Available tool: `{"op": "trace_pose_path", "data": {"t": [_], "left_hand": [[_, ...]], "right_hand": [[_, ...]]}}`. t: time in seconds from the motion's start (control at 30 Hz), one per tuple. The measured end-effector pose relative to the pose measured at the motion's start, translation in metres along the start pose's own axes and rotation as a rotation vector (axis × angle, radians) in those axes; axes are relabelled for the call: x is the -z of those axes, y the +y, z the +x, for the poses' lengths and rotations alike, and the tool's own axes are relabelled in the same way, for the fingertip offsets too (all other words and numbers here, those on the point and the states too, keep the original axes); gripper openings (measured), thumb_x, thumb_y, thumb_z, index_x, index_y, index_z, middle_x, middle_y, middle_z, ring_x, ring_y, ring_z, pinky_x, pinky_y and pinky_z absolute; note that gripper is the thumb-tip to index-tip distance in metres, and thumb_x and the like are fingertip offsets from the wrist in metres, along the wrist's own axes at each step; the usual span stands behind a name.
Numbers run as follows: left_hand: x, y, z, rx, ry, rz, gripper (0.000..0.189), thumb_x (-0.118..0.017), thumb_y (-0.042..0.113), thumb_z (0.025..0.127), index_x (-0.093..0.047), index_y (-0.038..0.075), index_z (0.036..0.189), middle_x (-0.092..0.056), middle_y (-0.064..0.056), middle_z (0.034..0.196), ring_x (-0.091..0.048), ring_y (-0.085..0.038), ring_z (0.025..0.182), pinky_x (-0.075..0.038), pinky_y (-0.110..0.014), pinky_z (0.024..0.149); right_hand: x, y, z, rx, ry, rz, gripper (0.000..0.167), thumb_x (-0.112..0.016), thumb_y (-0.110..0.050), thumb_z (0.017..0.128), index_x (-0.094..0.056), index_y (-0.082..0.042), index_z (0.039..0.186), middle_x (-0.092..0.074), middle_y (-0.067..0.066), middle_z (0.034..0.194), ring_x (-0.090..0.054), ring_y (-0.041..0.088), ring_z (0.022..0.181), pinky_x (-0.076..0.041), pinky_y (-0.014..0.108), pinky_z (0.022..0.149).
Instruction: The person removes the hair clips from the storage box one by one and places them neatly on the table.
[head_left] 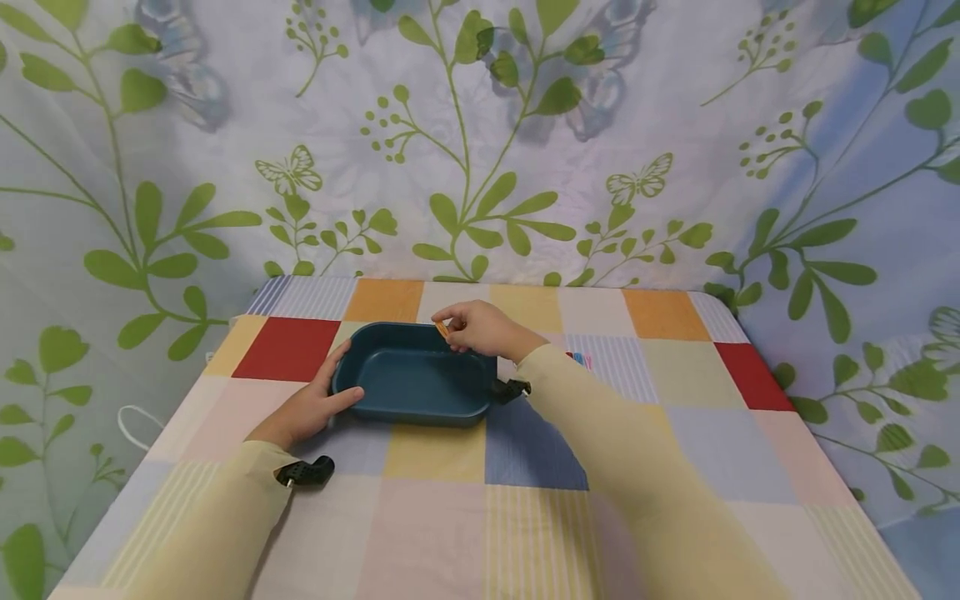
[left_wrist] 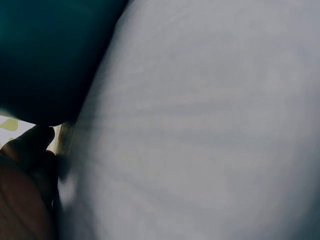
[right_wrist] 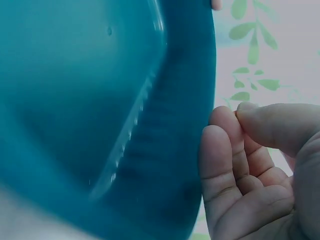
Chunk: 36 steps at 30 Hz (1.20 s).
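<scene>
A dark teal rectangular basin (head_left: 420, 385) with rounded corners sits on the patchwork cloth, its inside facing up. My left hand (head_left: 306, 410) grips its left end, thumb at the near corner and fingers along the outer side. In the left wrist view only part of that hand (left_wrist: 27, 170) shows beside the basin's dark wall (left_wrist: 45, 60). At the far rim, my right hand (head_left: 480, 327) pinches a small flat orange piece (head_left: 442, 329) between thumb and fingers. The right wrist view has the fingertips (right_wrist: 216, 145) right at the basin's edge; the piece is mostly hidden there.
Small red, blue and pink items (head_left: 579, 359) lie on the patchwork tablecloth (head_left: 697, 450), partly behind the right sleeve. A leaf-patterned curtain (head_left: 360, 167) hangs behind the table. A white cable loop (head_left: 135, 427) shows by the left edge.
</scene>
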<state>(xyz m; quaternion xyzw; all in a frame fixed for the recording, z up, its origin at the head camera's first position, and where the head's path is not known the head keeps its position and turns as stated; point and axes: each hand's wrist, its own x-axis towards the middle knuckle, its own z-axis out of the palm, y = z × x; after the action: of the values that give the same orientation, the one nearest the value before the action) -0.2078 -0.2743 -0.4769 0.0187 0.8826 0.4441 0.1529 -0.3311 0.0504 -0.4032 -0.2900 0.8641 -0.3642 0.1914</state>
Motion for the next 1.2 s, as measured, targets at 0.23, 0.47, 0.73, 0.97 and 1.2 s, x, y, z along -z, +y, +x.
{"op": "trace_pose_path", "data": {"t": [0.23,0.47,0.73,0.97,1.2], "left_hand": [[-0.004,0.000,-0.003,-0.022,0.006,-0.022,0.101,-0.066,0.055,0.098,0.007,0.043,0.168,-0.007,-0.024,0.175,-0.016,-0.056,0.155,-0.033,-0.079,0.115],[-0.003,-0.002,-0.003,-0.036,0.004,-0.021,0.099,-0.064,0.052,0.100,0.007,0.042,0.168,-0.008,-0.026,0.174,-0.017,-0.056,0.154,-0.030,-0.080,0.115],[-0.001,0.002,-0.004,-0.017,-0.009,0.000,0.100,-0.064,0.053,0.100,0.009,0.043,0.168,-0.006,-0.025,0.174,-0.016,-0.057,0.154,-0.032,-0.081,0.113],[-0.001,0.003,-0.004,-0.026,-0.018,-0.014,0.099,-0.063,0.052,0.100,0.010,0.043,0.167,-0.003,-0.025,0.174,-0.014,-0.057,0.154,-0.029,-0.082,0.114],[0.000,0.006,-0.005,-0.030,-0.020,-0.010,0.097,-0.062,0.048,0.103,0.010,0.043,0.167,0.000,-0.025,0.175,-0.011,-0.057,0.155,-0.023,-0.084,0.114]], "right_hand": [[0.015,0.009,-0.018,-0.031,0.031,0.045,0.046,-0.063,-0.008,0.103,-0.062,-0.018,0.148,-0.075,0.018,0.114,-0.071,0.018,0.087,-0.063,0.039,0.086],[0.029,0.019,-0.035,-0.061,0.061,0.136,0.048,-0.063,-0.006,0.103,-0.059,-0.015,0.150,-0.072,0.024,0.118,-0.071,0.030,0.093,-0.059,0.057,0.094],[0.048,0.031,-0.057,-0.093,0.105,0.141,0.047,-0.062,-0.007,0.102,-0.058,-0.013,0.148,-0.069,0.026,0.121,-0.070,0.043,0.107,-0.062,0.050,0.093],[0.065,0.049,-0.076,-0.128,0.159,0.126,0.045,-0.064,-0.008,0.101,-0.061,-0.012,0.145,-0.070,0.021,0.115,-0.073,0.038,0.102,-0.064,0.046,0.088],[0.081,0.070,-0.095,-0.197,0.201,0.119,0.046,-0.062,-0.007,0.101,-0.060,-0.013,0.147,-0.068,0.021,0.113,-0.072,0.044,0.106,-0.061,0.055,0.096]]}}
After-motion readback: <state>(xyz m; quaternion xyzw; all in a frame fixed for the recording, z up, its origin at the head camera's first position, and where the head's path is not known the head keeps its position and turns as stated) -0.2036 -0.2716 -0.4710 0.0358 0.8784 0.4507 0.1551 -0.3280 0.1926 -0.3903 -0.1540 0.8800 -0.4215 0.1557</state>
